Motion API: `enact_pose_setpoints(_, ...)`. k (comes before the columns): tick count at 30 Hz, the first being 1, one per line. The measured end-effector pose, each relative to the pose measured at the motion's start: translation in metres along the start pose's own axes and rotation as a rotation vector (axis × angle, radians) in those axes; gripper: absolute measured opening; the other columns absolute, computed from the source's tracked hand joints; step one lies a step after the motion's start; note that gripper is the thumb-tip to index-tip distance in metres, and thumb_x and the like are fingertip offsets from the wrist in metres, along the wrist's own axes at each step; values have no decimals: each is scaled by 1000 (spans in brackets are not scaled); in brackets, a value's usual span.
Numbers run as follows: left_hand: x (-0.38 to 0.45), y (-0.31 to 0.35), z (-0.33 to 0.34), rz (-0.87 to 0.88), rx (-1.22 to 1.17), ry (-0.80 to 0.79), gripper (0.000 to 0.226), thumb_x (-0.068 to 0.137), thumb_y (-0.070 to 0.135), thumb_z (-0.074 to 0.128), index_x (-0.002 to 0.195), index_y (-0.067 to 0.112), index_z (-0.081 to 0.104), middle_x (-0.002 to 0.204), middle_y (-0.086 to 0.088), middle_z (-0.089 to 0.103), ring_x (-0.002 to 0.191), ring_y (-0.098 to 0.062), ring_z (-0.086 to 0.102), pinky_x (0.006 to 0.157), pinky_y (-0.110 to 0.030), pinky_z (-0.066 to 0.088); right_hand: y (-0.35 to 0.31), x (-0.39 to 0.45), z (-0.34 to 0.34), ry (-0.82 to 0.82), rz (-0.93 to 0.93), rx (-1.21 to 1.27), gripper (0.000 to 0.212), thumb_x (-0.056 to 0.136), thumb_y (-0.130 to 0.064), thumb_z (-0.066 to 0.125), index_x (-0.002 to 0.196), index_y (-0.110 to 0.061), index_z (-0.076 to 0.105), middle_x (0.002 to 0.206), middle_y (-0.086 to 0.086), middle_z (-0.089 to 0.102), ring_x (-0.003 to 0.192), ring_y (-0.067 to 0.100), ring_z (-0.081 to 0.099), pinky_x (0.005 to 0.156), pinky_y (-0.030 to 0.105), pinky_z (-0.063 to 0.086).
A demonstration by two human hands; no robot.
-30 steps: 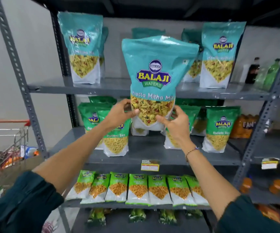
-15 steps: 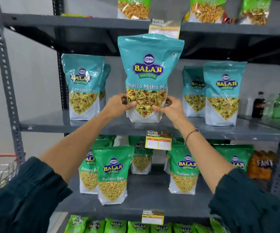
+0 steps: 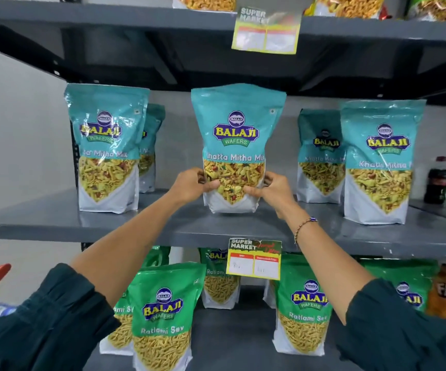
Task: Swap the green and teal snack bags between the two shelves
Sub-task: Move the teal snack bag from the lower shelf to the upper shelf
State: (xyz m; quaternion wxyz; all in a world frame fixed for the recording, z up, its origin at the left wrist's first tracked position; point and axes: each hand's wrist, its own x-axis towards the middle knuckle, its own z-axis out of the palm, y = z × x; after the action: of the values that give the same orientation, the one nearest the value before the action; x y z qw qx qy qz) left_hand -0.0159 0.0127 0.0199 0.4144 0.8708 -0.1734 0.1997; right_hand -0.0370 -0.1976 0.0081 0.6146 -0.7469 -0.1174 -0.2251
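Both hands' fingers point(image 3: 208, 184) clasp teal bag point(image 3: 236, 145).

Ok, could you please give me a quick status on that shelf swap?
Left hand and right hand both grip the teal bag. Bag upright at the upper shelf. Green bags below. Nothing in the way.

Place: we stand in a supermarket aisle | Evidence: we see grey metal shelves point(image 3: 56, 215) stocked with rows of identical teal snack bags point(image 3: 381, 162) and green snack bags point(image 3: 163, 314) | "SUPER MARKET" price tags point(image 3: 254, 259) clipped on shelf edges
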Motion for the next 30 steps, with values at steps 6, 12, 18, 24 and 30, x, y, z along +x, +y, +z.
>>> enact_pose_setpoints(6,13,-10,16,-33,-31,-45,54,76,45,68,113,8,59,119,-7,65,112,-22,59,91,-31,46,16,11,-6,-6,49,24,45,65,0,79,103,-7,58,113,12,64,101,22,61,92,40,52)
enact_pose_setpoints(12,16,-16,22,-75,-106,0,54,76,42,70,114,8,52,115,-8,63,101,-20,57,87,-34,48,22,17,-7,-76,67,-7,38,69,-10,78,99,-14,56,117,12,64,103,22,60,92,38,50)
enact_pose_setpoints(18,16,-18,26,-74,-158,16,53,76,39,71,114,8,50,121,-11,63,102,-19,57,88,-32,49,25,17,-9,-116,69,-45,43,70,-17,78,105,-14,54,115,8,64,101,19,59,95,38,49)
enact_pose_setpoints(24,10,-12,29,-84,-191,-9,54,82,38,64,124,7,48,128,-10,59,103,-17,54,88,-30,45,23,12,-8,-103,40,-67,40,74,-17,76,107,-14,55,105,1,63,90,9,57,71,17,48)
enact_pose_setpoints(30,3,-14,29,-59,-85,-40,54,86,49,54,122,9,52,129,-9,59,116,-23,55,96,-35,42,28,13,-7,-106,67,-100,50,75,-23,75,118,-8,53,119,6,63,106,17,57,86,27,44)
